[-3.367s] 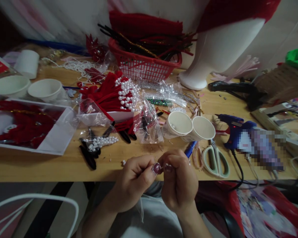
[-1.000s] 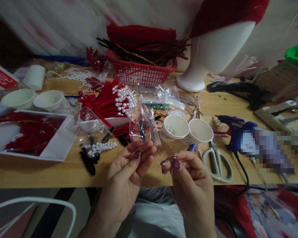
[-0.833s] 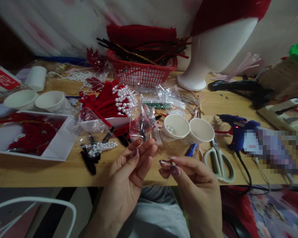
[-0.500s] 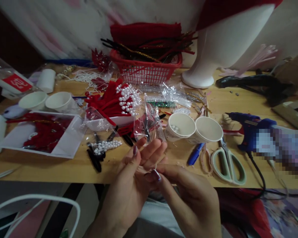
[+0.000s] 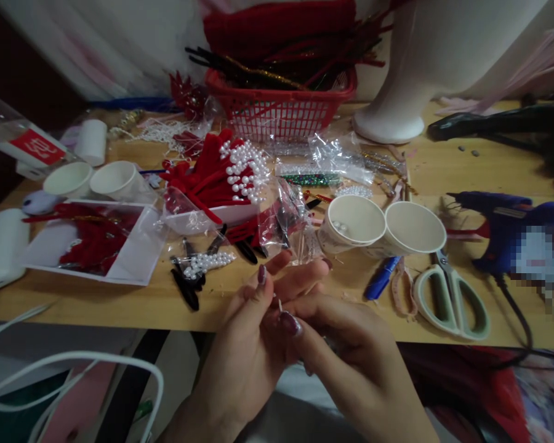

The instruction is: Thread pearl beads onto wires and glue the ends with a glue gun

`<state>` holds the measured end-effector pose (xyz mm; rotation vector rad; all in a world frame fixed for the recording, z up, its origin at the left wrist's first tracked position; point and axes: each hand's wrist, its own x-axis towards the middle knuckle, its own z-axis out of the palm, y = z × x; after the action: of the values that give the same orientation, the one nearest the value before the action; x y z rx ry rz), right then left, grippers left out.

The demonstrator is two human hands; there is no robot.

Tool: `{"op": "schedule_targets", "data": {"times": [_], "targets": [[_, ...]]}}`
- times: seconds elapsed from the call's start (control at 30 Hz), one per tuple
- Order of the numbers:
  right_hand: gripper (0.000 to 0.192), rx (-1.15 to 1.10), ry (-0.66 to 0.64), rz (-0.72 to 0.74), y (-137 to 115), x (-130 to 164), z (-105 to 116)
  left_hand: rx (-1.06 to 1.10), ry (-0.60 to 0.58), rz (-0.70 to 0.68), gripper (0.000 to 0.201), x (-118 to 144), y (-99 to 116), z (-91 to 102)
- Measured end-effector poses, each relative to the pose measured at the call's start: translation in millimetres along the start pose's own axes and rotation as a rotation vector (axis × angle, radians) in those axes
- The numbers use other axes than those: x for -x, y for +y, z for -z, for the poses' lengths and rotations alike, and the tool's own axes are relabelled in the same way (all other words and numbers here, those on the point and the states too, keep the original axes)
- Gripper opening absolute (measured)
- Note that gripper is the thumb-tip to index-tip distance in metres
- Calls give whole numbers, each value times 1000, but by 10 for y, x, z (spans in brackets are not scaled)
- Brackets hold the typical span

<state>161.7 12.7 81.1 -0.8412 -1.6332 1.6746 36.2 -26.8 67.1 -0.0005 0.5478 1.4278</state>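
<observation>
Above the table's front edge, my left hand (image 5: 249,338) is turned palm up and loosely cupped, its fingers stretched out and its thumb raised. My right hand (image 5: 351,351) reaches across that palm, thumb and index finger pinched together. A tiny white thread-like piece (image 5: 280,306) sticks up at the right fingertips; its kind is too small to make out. Whatever lies in the left palm is hidden behind the right thumb. Just beyond the fingers lies a clear plastic bag (image 5: 289,221). Black hair clips (image 5: 184,289) and a cluster of white pearl beads (image 5: 207,264) rest to the left.
Two paper cups (image 5: 355,218) (image 5: 415,227) stand right of the bag, one holding beads. Scissors (image 5: 452,301), a blue pen (image 5: 382,278) and a blue glue gun (image 5: 503,221) lie farther right. Pearl-tipped red stems (image 5: 207,172), a white box (image 5: 133,246) and a red basket (image 5: 281,114) sit beyond.
The view has shifted, so the table's things appear farther right and the basket higher. Both hands stay together; the left fingers have curled a little and the white piece shows more upright.
</observation>
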Motion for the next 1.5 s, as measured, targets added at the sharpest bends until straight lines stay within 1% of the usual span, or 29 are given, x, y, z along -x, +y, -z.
{"op": "schedule_targets", "data": {"times": [0.1, 0.2, 0.27, 0.37, 0.5, 0.57, 0.67, 0.77, 0.87, 1.07, 1.23, 1.37, 1.43, 1.5], "targets": [[20, -229, -32, -73, 24, 2, -24, -38, -55, -69, 21, -16, -12, -9], [24, -460, -65, -147, 70, -1, -45, -99, -104, -184, 22, -36, -30, -10], [27, -549, -90, -181, 100, -4, -50, -159, -97, -241, 22, -41, -37, -6], [28, -614, -118, -227, 132, -2, -48, -269, -75, -278, 31, -43, -33, 3], [29, -660, -122, -242, 153, 9, -48, -330, -68, -320, 48, -54, -18, 8], [30, -680, -123, -238, 164, 9, -49, -333, -86, -318, 52, -59, -14, 16], [31, -709, -137, -242, 182, 0, -46, -348, -114, -317, 43, -56, -7, 51], [32, -710, -150, -249, 193, -12, -42, -405, -103, -331, 34, -41, 6, 99], [32, -708, -140, -263, 200, -13, -35, -426, -94, -343, 36, -29, 15, 126], [34, -708, -160, -287, 213, -7, -29, -368, -145, -314, 38, -46, 3, 97], [35, -671, -157, -286, 216, -28, -45, -365, -193, -341, 33, -62, 4, 89], [32, -654, -159, -284, 209, -40, -31, -434, -220, -381, 33, -52, 17, 116], [33, -637, -172, -302, 205, -45, -17, -514, -194, -431, 34, -38, 17, 126], [39, -633, -177, -319, 206, -49, -9, -572, -145, -482, 34, -20, 8, 126]]}}
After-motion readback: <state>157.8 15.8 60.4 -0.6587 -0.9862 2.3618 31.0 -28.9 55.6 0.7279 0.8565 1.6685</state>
